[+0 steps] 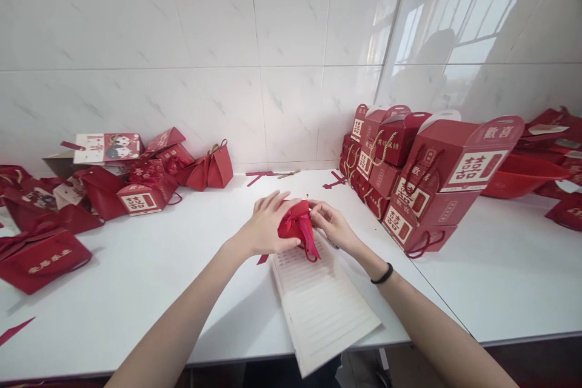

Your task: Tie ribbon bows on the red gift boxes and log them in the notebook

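A small red gift box (286,227) with a shiny red ribbon (307,236) is held above the far end of a lined notebook (327,303). My left hand (266,224) wraps round its left side, thumb along the near edge and fingers over the top. At the right edge my right hand (334,225) has its fingers curled in a pinch against the box; exactly what lies between the fingertips is partly hidden. A twisted red cord hangs below the ribbon. The notebook lies open and sticks out past the table's front edge.
Red gift boxes (454,163) are stacked on the right, beside a red basin (518,173). More red boxes lie in a loose pile at left, one red box (50,257) nearer. Ribbon scraps (261,176) lie by the tiled wall (291,103). The white table (218,291) has a seam at right.
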### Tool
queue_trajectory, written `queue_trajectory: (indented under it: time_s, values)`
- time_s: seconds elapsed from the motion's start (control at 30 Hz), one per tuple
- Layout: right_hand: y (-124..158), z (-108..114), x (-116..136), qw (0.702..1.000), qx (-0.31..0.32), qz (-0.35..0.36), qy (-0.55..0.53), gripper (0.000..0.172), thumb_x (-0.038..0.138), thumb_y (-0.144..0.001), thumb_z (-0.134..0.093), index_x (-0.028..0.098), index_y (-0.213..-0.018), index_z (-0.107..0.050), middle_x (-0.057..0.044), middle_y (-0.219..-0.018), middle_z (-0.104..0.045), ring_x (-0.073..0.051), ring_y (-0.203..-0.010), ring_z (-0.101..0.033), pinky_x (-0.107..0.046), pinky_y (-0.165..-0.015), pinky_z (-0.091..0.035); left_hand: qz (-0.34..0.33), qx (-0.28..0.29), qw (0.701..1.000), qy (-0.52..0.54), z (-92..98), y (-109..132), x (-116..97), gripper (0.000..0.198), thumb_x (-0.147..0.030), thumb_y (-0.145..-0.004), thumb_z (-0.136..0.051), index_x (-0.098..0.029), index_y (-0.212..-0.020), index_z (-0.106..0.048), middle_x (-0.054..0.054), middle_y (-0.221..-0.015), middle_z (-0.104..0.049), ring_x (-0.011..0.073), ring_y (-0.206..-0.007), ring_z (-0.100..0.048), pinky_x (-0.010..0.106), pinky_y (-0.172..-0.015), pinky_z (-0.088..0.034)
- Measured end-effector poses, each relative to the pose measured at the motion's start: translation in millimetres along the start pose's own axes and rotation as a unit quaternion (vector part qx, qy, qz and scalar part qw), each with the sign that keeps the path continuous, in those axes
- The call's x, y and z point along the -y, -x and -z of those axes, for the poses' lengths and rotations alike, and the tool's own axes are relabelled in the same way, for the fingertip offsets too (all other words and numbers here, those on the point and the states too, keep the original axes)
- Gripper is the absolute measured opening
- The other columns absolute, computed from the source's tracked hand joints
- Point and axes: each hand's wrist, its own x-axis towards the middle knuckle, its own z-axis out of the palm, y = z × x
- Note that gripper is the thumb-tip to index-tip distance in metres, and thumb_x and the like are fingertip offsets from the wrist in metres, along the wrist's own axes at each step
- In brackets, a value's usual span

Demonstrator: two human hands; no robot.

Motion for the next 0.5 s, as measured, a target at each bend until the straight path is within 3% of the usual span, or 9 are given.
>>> queue_trajectory:
  time_s: [0.1, 0.17, 0.23, 0.33, 0.5]
  values:
    - [-2, 6, -8, 0.995, -0.07, -0.029, 0.058, 0.035, 0.056, -0.086, -0.039, 0.023, -0.09, -0.049, -0.009, -0.118, -0.053, -0.021, -0.106, -0.054, -0.039, -0.081, -0.051, 0.001, 0.053, 0.997, -0.052, 1.4, -5, 2, 0.073, -0.037, -0.064, -0.07, -0.027, -0.13, -0.041, 0.011, -0.137, -0.037, 0.035, -0.128, -0.029, 0.053, -0.102, -0.03]
    - [-2, 13, -19, 0.985, -0.107, -0.038, 0.131, 0.036, 0.056, -0.08, -0.045, 0.022, -0.091, -0.05, -0.01, -0.11, -0.054, -0.024, -0.099, -0.056, -0.044, -0.08, -0.05, 0.01, 0.035, 0.997, -0.062, 2.1, -3, 5, 0.071, -0.037, -0.065, -0.069, -0.024, -0.13, -0.042, 0.012, -0.132, -0.04, 0.0326, -0.121, -0.036, 0.05, -0.1, -0.035]
    - [-2, 21, -30, 0.978, -0.093, -0.041, 0.182, 0.035, 0.051, -0.068, -0.059, 0.02, -0.084, -0.053, -0.012, -0.1, -0.054, -0.028, -0.095, -0.055, -0.051, -0.086, -0.045, 0.033, 0.009, 0.997, -0.074, 8.4, 3, 9, 0.069, -0.037, -0.066, -0.07, -0.022, -0.129, -0.045, 0.013, -0.13, -0.042, 0.032, -0.118, -0.039, 0.049, -0.1, -0.037]
    - [-1, 30, -48, 0.935, -0.033, -0.051, 0.35, 0.03, 0.041, -0.06, -0.059, 0.02, -0.081, -0.054, -0.014, -0.086, -0.057, -0.032, -0.09, -0.056, -0.051, -0.087, -0.043, 0.089, -0.039, 0.991, -0.088, 32.0, 22, 11, 0.07, -0.037, -0.067, -0.069, -0.018, -0.13, -0.045, 0.015, -0.131, -0.041, 0.0323, -0.121, -0.037, 0.047, -0.103, -0.033]
    - [-8, 48, -79, 0.88, -0.002, -0.108, 0.463, 0.026, 0.043, -0.064, -0.045, 0.026, -0.083, -0.051, -0.016, -0.08, -0.06, -0.029, -0.08, -0.061, -0.041, -0.073, -0.047, 0.193, -0.123, 0.973, -0.039, 88.1, 75, 5, 0.071, -0.046, -0.072, -0.064, -0.018, -0.133, -0.039, 0.013, -0.129, -0.046, 0.0277, -0.121, -0.041, 0.042, -0.103, -0.034]
